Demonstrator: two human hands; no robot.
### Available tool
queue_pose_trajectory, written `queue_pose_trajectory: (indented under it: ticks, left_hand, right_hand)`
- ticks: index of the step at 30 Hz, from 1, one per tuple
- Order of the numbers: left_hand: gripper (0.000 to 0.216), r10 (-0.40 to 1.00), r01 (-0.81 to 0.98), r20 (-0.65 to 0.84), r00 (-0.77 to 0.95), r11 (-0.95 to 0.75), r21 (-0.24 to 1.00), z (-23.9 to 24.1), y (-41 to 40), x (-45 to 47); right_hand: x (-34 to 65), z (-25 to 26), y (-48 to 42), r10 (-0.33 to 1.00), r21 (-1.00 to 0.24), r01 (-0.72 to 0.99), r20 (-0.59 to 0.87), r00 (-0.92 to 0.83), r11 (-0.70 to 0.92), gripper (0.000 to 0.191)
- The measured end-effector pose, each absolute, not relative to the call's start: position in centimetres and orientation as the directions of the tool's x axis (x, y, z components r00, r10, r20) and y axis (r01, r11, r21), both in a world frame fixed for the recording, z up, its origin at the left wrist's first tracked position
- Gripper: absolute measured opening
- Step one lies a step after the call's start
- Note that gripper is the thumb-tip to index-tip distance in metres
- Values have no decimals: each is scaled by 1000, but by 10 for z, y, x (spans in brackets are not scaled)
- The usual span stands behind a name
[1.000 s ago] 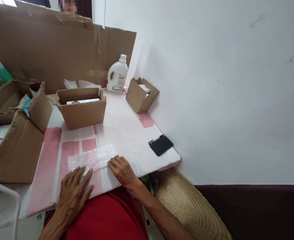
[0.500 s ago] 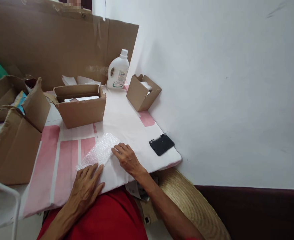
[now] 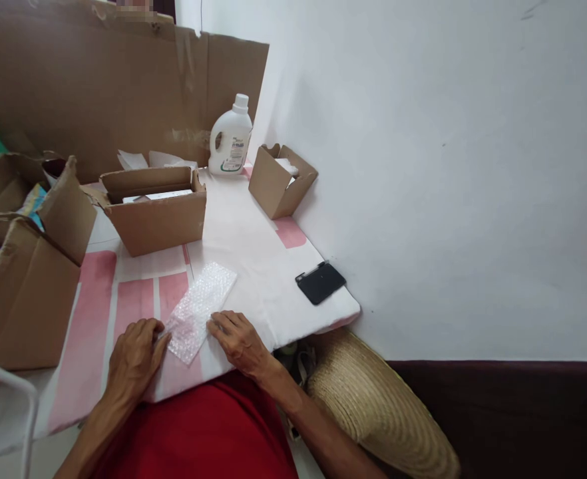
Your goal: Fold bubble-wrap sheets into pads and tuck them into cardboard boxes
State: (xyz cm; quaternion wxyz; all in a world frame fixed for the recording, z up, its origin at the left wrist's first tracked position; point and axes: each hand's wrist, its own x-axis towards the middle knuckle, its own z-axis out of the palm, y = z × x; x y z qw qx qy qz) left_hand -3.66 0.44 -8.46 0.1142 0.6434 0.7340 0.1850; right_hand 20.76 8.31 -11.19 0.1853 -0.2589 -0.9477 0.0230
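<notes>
A clear bubble wrap pouch [image 3: 201, 303] lies flat and slanted on the pink and white cloth near the table's front edge. At its left edge is my left hand [image 3: 136, 349], closed, with thumb and fingertips pinching the plastic. My right hand [image 3: 236, 338] is closed at the opposite edge, its curled fingertips on the plastic and its thumb mostly hidden. Farther right on the cloth rests a flat black case-like object [image 3: 321, 283], apart from both hands.
An open cardboard box [image 3: 158, 223] with white items stands behind the pouch. Larger cardboard boxes [image 3: 28, 299] fill the left side. A white jug [image 3: 230, 140] and a small tilted box [image 3: 281, 183] stand at the back. A white wall [image 3: 448, 199] bounds the right; a woven straw item [image 3: 373, 406] lies below.
My left hand has moved left and curled from a flatter pose onto the pouch's edge. My right hand has come nearer along the other edge. The pouch has turned, showing its near end.
</notes>
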Motion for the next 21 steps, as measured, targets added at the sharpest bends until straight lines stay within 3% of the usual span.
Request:
queue_pose_trajectory:
  ticks: [4,8,12,16,21]
  left_hand:
    - [25,979,741,-21,-201,166,651,-77,4,-31]
    - [35,941,536,-201,-272,322,780,-73,2,-29]
    - [35,919,494,-229,-322,369,787,-69,5,-27]
    - [39,922,564,-239,-304,377,735,-69,8,-25]
    - [29,930,649,-260,-261,368,666,-77,10,-22]
  right_hand:
    - [206,-108,79,460,-182,423,393,-796,888,25]
    - [205,-104,75,449,-255,374,380,-809,891,40]
    - [206,-102,73,454,-260,379,373,-809,888,40]
    - [206,-104,71,418,-191,372,405,-813,908,25]
    - [205,-109,70,361,-135,337,450,-817,932,22]
